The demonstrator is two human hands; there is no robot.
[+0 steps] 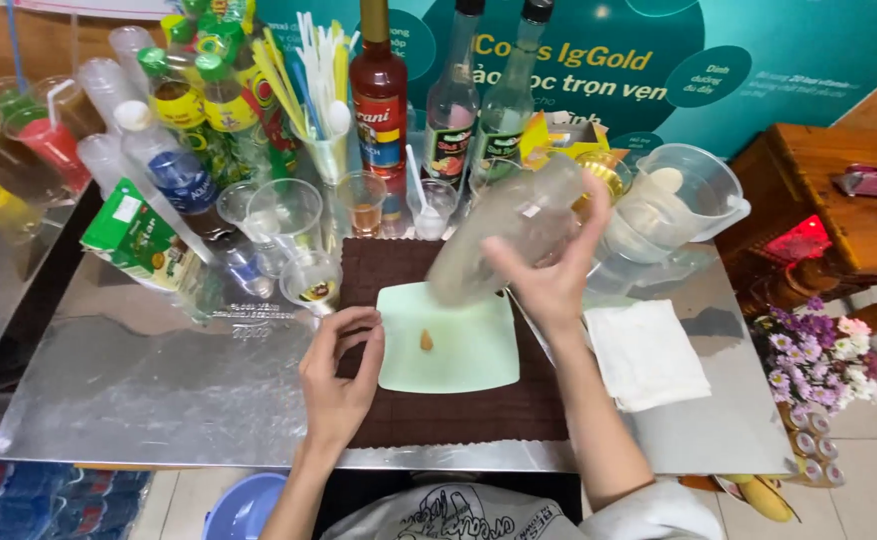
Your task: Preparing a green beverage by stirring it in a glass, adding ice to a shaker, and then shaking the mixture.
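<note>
My right hand point(550, 272) grips a frosted clear plastic shaker cup point(503, 232), tilted with its base towards me above the far edge of a pale green cutting board point(458, 360). A small brown scrap point(425, 341) lies on the board. My left hand point(341, 372) rests empty at the board's left edge, fingers curled loosely, on a dark brown mat point(478, 410).
The mat lies on a shiny metal counter point(158, 390). Syrup and drink bottles point(379, 105), straws, small clear cups point(286, 212) and a green carton point(136, 238) crowd the back. A clear measuring jug point(678, 200) and a folded white cloth point(646, 352) sit at right.
</note>
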